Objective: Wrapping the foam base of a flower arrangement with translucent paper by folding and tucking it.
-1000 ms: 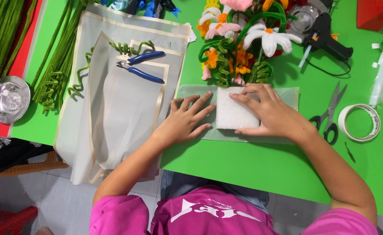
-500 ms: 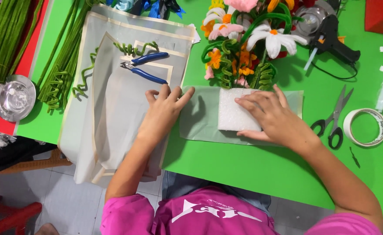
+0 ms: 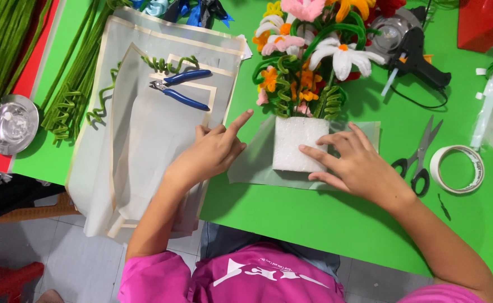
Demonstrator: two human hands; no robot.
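- White foam block (image 3: pixel 300 143), rectangular, lies near the middle of the frame on a sheet of translucent wrapping paper (image 3: pixel 246 168) spread over the green worktop (image 3: pixel 314 219).
- Pipe-cleaner flowers (image 3: pixel 308 56) in white, pink, orange and yellow with curled green stems rise from the block's upper edge.
- Right hand (image 3: pixel 358 165) rests flat with its fingers spread; the fingertips press on the block's right side and lower corner, the palm on the paper.
- Left hand (image 3: pixel 210 154) sits just left of the block, loosely curled with the index finger stretched out toward the upper right; it grips nothing and lies over the edge of a stack of cream-bordered translucent sheets (image 3: pixel 151 123).
- Blue-handled pliers (image 3: pixel 179 88) lie on that stack, above the left hand, beside a curled green pipe cleaner (image 3: pixel 171 63).
- Bundles of straight green pipe cleaners (image 3: pixel 67 84) fill the upper left.
- Grey scissors (image 3: pixel 420 154) and a roll of white tape (image 3: pixel 457 168) lie right of the right hand; a black glue gun (image 3: pixel 417 59) sits in the upper right.
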